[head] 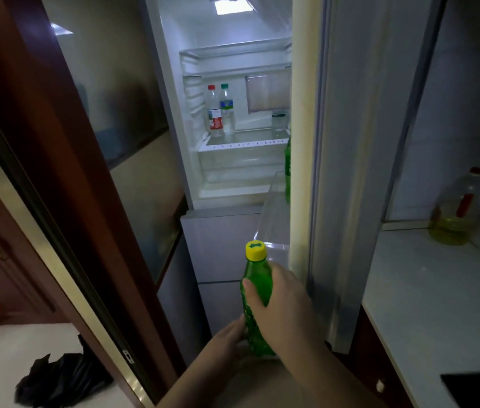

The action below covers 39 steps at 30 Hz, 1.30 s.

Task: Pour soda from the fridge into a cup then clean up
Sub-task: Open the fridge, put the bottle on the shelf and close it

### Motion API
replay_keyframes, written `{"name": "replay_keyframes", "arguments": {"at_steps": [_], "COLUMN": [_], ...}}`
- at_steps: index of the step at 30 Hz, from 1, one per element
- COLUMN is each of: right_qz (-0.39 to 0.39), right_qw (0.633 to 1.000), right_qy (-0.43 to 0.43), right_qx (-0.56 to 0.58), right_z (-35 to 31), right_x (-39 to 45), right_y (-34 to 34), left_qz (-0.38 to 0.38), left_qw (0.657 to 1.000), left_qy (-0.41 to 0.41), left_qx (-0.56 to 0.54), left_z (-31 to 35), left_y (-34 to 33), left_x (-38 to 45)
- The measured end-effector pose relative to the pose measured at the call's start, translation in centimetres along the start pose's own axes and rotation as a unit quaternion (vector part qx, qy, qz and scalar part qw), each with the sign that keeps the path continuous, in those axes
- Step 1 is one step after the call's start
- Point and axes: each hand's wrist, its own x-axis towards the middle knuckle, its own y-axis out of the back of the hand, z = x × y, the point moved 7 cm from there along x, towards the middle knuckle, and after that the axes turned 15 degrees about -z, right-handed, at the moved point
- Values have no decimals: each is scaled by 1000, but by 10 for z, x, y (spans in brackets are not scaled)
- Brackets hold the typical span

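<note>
Right hand [283,301] grip: clenched round green soda bottle [258,290] | left hand [230,334] grip: holding bottle base | fridge [233,69] open

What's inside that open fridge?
On the lit fridge shelf stand a red-capped bottle, a green-capped bottle and a small jar. The door hides all but a sliver of another green bottle.

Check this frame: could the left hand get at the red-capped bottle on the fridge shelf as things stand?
Probably not right away. The fridge door is open and nothing stands before the red-capped bottle, but both hands are busy: the left hand holds the base of the green soda bottle, the right hand grips its middle.
</note>
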Motion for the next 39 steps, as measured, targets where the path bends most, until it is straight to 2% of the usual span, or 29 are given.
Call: {"name": "replay_keyframes", "arguments": {"at_steps": [7, 14, 18, 21, 27, 31, 39], "right_qz": [51, 24, -5, -24, 17, 42, 34], "right_qw": [997, 996, 998, 999, 1000, 997, 992], "right_qy": [44, 75, 52, 33, 0, -15, -16], "right_qx": [-30, -28, -47, -15, 12, 56, 118], "right_z": [-7, -26, -37, -40, -40, -39, -41], "right_x": [15, 50, 85, 119, 191, 230, 294], "right_y": [6, -10, -19, -24, -27, -26, -26], "left_qz": [-8, 8, 3, 11, -25, -45, -36], "left_qw": [1000, 1000, 999, 999, 999, 998, 998], "left_qy": [-20, -10, -4, -6, -12, -31, -43], "left_qx": [-2, -24, -43, -45, 21, 15, 8], "left_z": [18, 34, 51, 71, 131, 162, 197], "left_y": [11, 48, 70, 87, 106, 114, 137], "left_x": [5, 17, 38, 58, 93, 114, 153]}}
